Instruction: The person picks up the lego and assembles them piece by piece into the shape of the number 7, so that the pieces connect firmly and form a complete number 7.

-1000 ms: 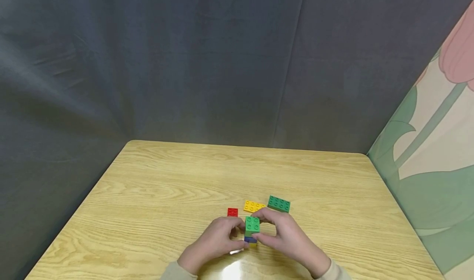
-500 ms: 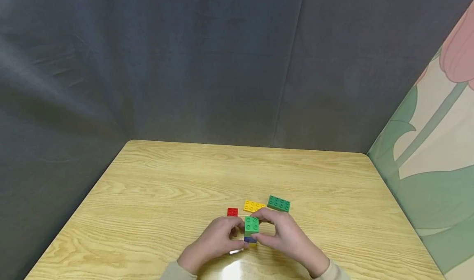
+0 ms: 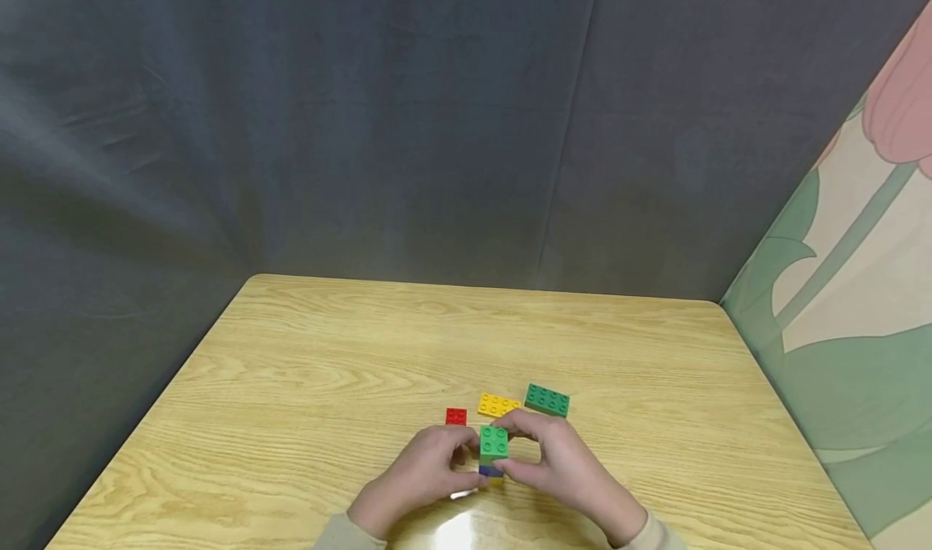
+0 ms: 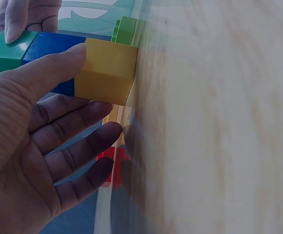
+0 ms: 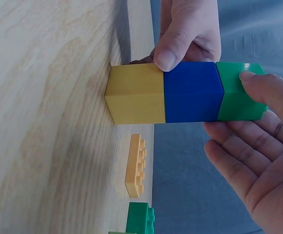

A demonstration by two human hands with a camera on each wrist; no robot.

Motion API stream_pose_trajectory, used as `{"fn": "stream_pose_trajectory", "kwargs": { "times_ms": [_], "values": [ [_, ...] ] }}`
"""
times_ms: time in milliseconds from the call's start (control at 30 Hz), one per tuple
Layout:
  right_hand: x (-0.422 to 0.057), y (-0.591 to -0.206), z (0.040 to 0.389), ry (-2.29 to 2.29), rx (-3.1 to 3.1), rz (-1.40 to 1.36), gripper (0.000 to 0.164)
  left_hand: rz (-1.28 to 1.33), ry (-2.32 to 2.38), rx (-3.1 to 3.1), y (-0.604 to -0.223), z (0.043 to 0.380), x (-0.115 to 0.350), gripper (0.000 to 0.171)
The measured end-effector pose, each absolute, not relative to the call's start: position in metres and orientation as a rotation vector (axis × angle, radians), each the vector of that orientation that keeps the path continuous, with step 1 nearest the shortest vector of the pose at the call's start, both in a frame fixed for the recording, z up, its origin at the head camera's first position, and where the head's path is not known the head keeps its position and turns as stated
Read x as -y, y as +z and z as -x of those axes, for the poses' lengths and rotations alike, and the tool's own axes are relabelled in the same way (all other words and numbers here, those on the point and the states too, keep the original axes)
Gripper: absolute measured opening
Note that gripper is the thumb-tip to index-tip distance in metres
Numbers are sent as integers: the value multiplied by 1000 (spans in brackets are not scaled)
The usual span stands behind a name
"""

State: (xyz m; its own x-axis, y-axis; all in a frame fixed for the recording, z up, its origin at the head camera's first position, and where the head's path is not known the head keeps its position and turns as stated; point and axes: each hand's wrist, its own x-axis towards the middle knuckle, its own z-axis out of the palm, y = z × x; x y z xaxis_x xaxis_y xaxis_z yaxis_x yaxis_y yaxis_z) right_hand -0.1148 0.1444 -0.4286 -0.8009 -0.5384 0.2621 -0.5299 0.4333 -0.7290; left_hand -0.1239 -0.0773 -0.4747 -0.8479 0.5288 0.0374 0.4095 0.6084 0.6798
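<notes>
Three square toy bricks stand in an upright stack near the front of the table: a yellow brick (image 5: 136, 95) at the bottom, a blue brick (image 5: 192, 92) in the middle and a green brick (image 3: 493, 443) on top. From the left side, my left hand (image 3: 429, 463) grips the lower part, its thumb lying across the blue-yellow seam in the left wrist view. My right hand (image 3: 561, 453) pinches the green brick between thumb and fingers. Blue and green sit flush, with only a thin seam between them in the right wrist view.
Behind the stack on the wooden table (image 3: 328, 356) lie a small red brick (image 3: 456, 416), a flat yellow brick (image 3: 498, 404) and a dark green brick (image 3: 547, 399). A dark curtain (image 3: 437, 129) hangs at the back; a floral panel (image 3: 852, 291) borders the right side.
Both hands keep their hold on the stack. Everything appears shifted very slightly left in the head view; otherwise nothing differs.
</notes>
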Motion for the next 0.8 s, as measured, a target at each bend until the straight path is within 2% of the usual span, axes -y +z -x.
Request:
{"fn": "stream_pose_trajectory", "kwargs": {
  "times_ms": [800],
  "values": [
    [-145, -428, 114, -1352, -2630, 985, 25, -791, 1051, -2681, -474, 123, 76, 28]
  ]
}}
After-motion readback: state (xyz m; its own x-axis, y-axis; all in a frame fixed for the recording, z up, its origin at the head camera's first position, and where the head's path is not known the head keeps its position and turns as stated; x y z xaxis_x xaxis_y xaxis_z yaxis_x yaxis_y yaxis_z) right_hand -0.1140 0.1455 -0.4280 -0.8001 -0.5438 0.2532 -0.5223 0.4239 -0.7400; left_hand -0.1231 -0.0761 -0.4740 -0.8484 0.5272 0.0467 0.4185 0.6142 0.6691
